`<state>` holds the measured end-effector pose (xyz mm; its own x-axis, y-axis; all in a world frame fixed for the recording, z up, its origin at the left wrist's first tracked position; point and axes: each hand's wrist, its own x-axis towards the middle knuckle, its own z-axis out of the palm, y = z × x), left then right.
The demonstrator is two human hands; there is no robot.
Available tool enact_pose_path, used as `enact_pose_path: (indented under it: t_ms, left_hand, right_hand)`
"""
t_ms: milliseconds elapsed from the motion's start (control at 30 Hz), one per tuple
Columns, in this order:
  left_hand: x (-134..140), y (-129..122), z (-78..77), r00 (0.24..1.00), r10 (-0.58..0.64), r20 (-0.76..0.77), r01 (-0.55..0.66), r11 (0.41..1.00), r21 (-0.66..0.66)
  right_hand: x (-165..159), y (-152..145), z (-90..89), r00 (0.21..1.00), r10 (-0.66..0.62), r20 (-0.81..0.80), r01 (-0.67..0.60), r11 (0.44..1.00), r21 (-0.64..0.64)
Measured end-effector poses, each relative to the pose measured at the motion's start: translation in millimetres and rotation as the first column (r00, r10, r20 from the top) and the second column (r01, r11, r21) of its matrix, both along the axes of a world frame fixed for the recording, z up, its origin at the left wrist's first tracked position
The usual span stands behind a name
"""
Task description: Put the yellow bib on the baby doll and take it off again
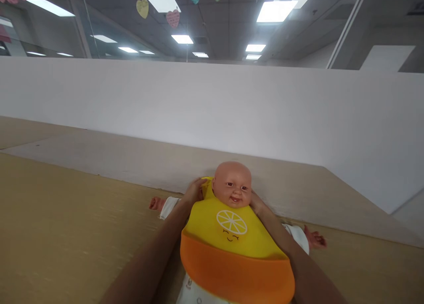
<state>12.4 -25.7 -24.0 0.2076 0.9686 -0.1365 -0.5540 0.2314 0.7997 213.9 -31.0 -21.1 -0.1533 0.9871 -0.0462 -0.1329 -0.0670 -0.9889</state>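
A baby doll point(232, 180) with a bald head lies on its back, its arms in white sleeves spread to both sides. Over its chest lies a silicone bib point(207, 215), yellow with a lemon slice and smiling face, and an orange pocket along the bottom. My left hand point(194, 191) is closed around the bib's yellow neck strap, left of the doll's head. On the other side, my right hand point(255, 201) reaches behind the doll's neck; its fingers are hidden there. Below the bib, part of a white printed outfit point(195, 291) shows.
The doll lies on a tan surface point(66, 215) beside a paler strip point(132, 154). Behind stands a low white wall point(198, 105) with glass above it. Heart-shaped paper notes point(142, 8) are stuck on the glass.
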Motion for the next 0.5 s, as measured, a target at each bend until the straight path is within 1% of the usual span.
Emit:
enact_pose_path:
  t_ms: [67,133,233,400,500]
  left_hand:
    - [-0.1,-1.3,0.3,1.0,-0.001,-0.02,0.001,1.0,-0.005]
    - [-0.4,-2.2,-0.2,0.998,0.024,-0.058,-0.024,1.0,0.008]
    - [-1.1,-1.6,-2.3,0.992,0.055,-0.114,-0.053,0.998,0.022]
    - [-2.4,-0.5,-5.6,0.994,0.004,-0.107,0.001,0.999,0.05]
    - [-2.8,-4.0,-3.9,0.992,0.031,-0.125,-0.024,0.998,0.053]
  right_hand:
    - [0.2,0.6,-1.6,1.0,0.012,-0.005,-0.012,1.0,-0.008]
    - [-0.4,-0.1,-2.6,0.999,0.026,-0.028,-0.026,1.0,-0.017]
    - [-1.5,-0.7,-3.6,0.999,0.016,-0.036,-0.016,1.0,0.003]
    - [-0.4,2.1,-5.3,1.0,0.011,-0.004,-0.011,1.0,0.011]
    - [1.5,2.7,-5.4,1.0,-0.011,0.024,0.01,0.999,0.039]
